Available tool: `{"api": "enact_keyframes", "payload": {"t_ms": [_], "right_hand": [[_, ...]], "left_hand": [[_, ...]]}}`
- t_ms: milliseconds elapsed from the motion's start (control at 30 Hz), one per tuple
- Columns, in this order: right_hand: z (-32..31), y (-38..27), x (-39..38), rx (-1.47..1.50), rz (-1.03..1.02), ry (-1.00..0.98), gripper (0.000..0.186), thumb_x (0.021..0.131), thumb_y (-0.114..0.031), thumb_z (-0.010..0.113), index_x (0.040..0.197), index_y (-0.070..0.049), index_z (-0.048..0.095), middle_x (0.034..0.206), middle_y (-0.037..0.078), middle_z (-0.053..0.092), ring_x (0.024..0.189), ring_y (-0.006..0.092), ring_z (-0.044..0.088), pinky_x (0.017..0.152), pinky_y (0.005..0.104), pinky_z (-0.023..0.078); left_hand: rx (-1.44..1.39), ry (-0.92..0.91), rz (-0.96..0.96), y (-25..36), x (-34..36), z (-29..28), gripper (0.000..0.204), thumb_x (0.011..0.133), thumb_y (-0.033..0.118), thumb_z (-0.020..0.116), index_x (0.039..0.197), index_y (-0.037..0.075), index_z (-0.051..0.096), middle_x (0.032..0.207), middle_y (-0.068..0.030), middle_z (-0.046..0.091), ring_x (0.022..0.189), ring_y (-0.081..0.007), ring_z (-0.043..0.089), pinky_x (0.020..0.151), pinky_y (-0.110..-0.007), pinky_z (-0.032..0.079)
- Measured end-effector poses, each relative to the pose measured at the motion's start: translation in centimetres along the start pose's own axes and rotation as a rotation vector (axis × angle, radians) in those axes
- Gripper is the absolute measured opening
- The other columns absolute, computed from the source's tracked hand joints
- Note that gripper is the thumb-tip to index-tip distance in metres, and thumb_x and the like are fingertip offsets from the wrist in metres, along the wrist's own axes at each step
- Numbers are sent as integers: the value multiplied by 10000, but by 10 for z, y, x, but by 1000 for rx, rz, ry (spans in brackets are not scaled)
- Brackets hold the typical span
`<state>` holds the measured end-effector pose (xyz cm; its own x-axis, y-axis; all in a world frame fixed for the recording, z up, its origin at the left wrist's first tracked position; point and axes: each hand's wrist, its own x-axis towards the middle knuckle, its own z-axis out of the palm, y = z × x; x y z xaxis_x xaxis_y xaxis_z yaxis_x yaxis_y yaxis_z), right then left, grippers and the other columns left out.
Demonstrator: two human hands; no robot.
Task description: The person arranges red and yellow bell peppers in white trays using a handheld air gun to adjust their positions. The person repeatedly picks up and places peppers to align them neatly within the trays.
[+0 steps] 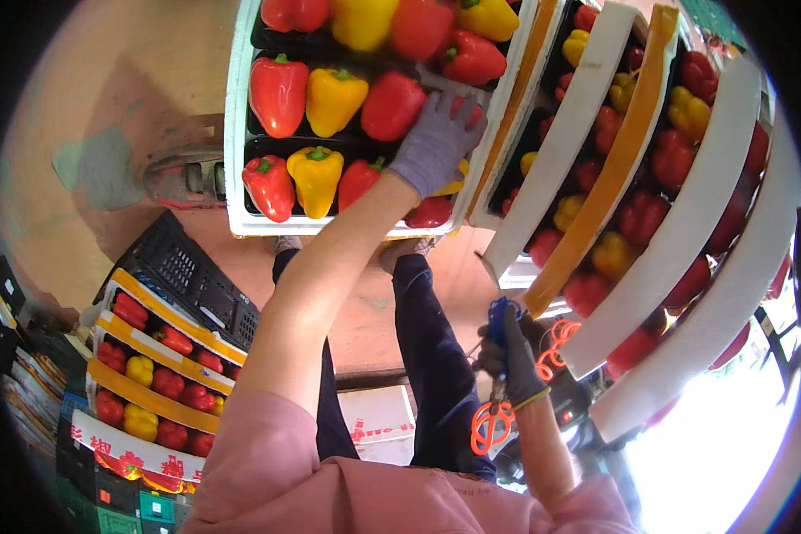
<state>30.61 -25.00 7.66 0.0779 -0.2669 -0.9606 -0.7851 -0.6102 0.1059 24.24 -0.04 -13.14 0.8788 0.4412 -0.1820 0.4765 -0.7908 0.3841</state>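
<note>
Pink shirt fabric (374, 498) lies nearest; beyond, the gloved left hand (436, 138) spreads its fingers over peppers (393, 107) sitting in rows inside a white foam box (234, 160), while the right hand (523, 356) grips a blue tool (497, 327).

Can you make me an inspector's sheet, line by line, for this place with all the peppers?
Surface: white box with black trays inside, above a reddish floor
Job's things: red peppers and yellow peppers, set in rows
Clutter: black plastic crate by stacked pepper boxes, lower left
Hands: left hand gloved, over peppers at the white box's right side, grip unclear; right hand gloved, closed around a blue tool
Cables: orange coil near the right hand; what it joins is unclear
Surroundings: more pepper boxes at right; bright glare, lower right
</note>
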Motion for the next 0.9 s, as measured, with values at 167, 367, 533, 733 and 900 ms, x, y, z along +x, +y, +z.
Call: {"api": "enact_keyframes", "payload": {"t_ms": [167,367,533,733,900], "right_hand": [[21,-57,26,-57,-292,-147,650,928,-687,521,930,-40,587,526,-63,339,397,70,301,414,234,326],[17,-82,40,-48,-420,-251,537,942,-671,514,869,-141,559,531,-71,342,394,66,304,415,224,322],[-5,-11,-5,-82,-120,-164,568,948,-661,510,896,-99,573,507,-62,334,373,71,310,423,239,335],[16,1,-13,258,-42,-403,523,969,-620,514,924,-107,611,483,-85,290,371,69,272,449,249,316],[72,-7,-5,37,-32,-481,621,950,-654,517,995,-37,564,516,-52,314,395,77,321,502,298,447]], "left_hand": [[-52,-128,125,8,10,5,832,746,362,793,1464,160,425,1492,-157,422,1387,-360,376,1110,-558,285],[-16,-20,183,8,17,20,683,783,283,763,1392,115,504,1484,-157,428,1396,-343,384,1091,-546,348],[-239,139,220,-18,-6,8,580,801,183,726,1336,63,540,1467,-185,435,1337,-362,440,1076,-478,402],[-294,100,-151,-36,-102,-28,519,771,225,731,1235,40,588,1352,-205,505,1205,-374,528,989,-459,460],[-83,-138,-114,-14,-175,-16,636,757,355,753,1280,56,549,1329,-171,522,1272,-352,472,1045,-528,381]]}}
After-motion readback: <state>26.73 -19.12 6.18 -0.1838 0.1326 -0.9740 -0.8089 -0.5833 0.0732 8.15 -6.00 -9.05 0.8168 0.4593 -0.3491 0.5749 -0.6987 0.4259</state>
